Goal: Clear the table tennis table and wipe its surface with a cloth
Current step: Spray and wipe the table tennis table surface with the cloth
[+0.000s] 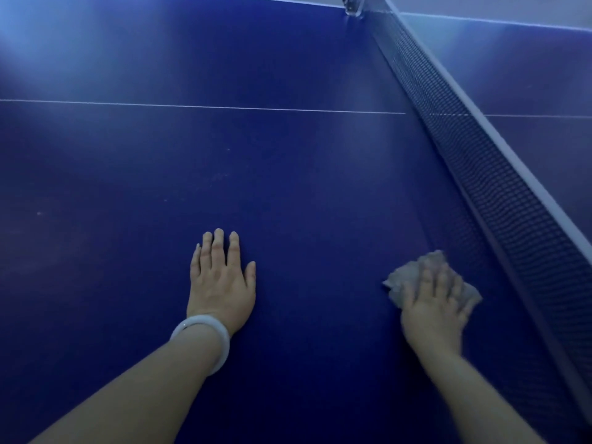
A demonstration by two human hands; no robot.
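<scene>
Surface: blue table tennis table [256, 174], filling nearly the whole view, with a thin white centre line [205, 107] running across it; no bats or balls show on this half, so the clearing looks done here.
Net: dark mesh net [499, 187] with a white top band, running diagonally down the right side and marking the limit of this half.
Cloth: small grey cloth [404, 279], crumpled flat on the table just beside the foot of the net.
Right hand: right hand [435, 302] lies palm down on the cloth, fingers spread and fairly straight, pressing it to the surface rather than gripping it; this likely keeps plenty of fabric in contact for wiping. The hand is slightly blurred.
Left hand: left hand [221, 280] rests flat and relaxed on bare table, holding nothing, probably as a prop while the person leans in.
Wrist: white bangle [205, 341] on the left wrist.
Far edge: a clear object [352, 6] by the net's far end; too small to identify.
Stage: wiping, judged as working along the net.
</scene>
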